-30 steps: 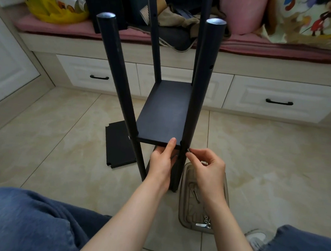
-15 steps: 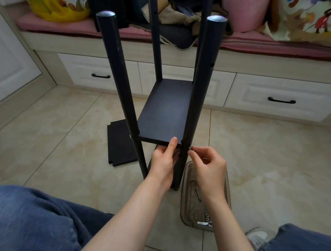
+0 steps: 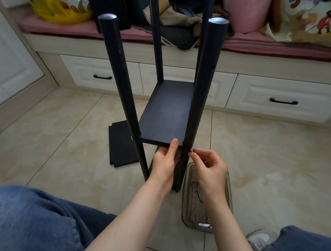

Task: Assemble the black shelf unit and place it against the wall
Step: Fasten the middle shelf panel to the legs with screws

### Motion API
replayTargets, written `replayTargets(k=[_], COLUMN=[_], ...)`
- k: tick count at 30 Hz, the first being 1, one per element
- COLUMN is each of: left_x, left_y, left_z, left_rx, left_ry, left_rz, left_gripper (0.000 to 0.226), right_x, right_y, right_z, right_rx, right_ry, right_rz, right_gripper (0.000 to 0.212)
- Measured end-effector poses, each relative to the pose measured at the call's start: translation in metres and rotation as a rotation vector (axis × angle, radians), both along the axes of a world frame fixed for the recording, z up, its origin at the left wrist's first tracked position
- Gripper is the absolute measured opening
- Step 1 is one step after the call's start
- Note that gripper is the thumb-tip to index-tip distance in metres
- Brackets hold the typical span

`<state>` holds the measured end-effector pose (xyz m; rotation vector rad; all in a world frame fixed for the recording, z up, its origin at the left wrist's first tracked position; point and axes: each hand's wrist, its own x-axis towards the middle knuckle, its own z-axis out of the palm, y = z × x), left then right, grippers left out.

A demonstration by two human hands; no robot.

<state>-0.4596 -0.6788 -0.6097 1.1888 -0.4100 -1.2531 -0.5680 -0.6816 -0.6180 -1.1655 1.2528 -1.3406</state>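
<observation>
The black shelf unit stands on the tiled floor in front of me, with several round posts and one shelf board (image 3: 167, 113) fixed between them. My left hand (image 3: 165, 160) grips the board's near edge from below, thumb on top, beside the near right post (image 3: 201, 100). My right hand (image 3: 209, 167) pinches a small silver screw (image 3: 191, 150) against that post at board height. The near left post (image 3: 120, 91) has a screw showing at the same height. A second loose black board (image 3: 121, 144) lies flat on the floor to the left.
A clear plastic tray (image 3: 228, 189) with screws and a hex key lies on the floor under my right wrist. Behind the unit runs a bench with white drawers (image 3: 282, 101), a pink cushion, clothes and a yellow bag (image 3: 57, 4). My knees and a shoe frame the bottom.
Almost nothing has moved. My right hand's fingers have shifted slightly around the screw at the post, and my left hand keeps its grip on the board.
</observation>
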Motion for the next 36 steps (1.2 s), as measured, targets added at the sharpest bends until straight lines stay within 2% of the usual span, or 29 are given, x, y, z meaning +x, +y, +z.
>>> replayTargets(k=[4,8,11,15,21,29,36], left_x=[0.0,-0.002,-0.001,0.0,-0.002,0.0,-0.001], left_y=[0.0,-0.001,-0.002,-0.003,-0.002,-0.004,-0.005], left_z=[0.0,0.003,0.005,0.003,0.0,-0.004,-0.006], left_rx=[-0.001,-0.009,-0.005,0.006,-0.017,-0.028,-0.015], left_ry=[0.019,0.087,0.148,0.1,0.035,0.055,0.069], left_rz=[0.011,0.037,0.065,0.068,0.029,0.041,0.059], left_gripper=[0.033,0.023,0.017,0.027,0.025,0.025,0.033], right_x=[0.0,-0.001,-0.002,-0.005,-0.004,-0.002,-0.005], right_y=[0.0,0.0,-0.002,-0.004,-0.004,-0.001,-0.006], right_z=[0.0,-0.001,-0.002,0.0,0.0,-0.001,0.001], right_rx=[-0.01,-0.07,-0.06,-0.002,0.063,-0.049,-0.031], right_ry=[0.02,0.13,0.14,0.075,-0.074,0.135,0.141], right_rz=[-0.002,0.0,0.015,0.043,0.032,0.035,0.059], right_gripper=[0.01,0.012,0.012,0.009,0.01,0.011,0.011])
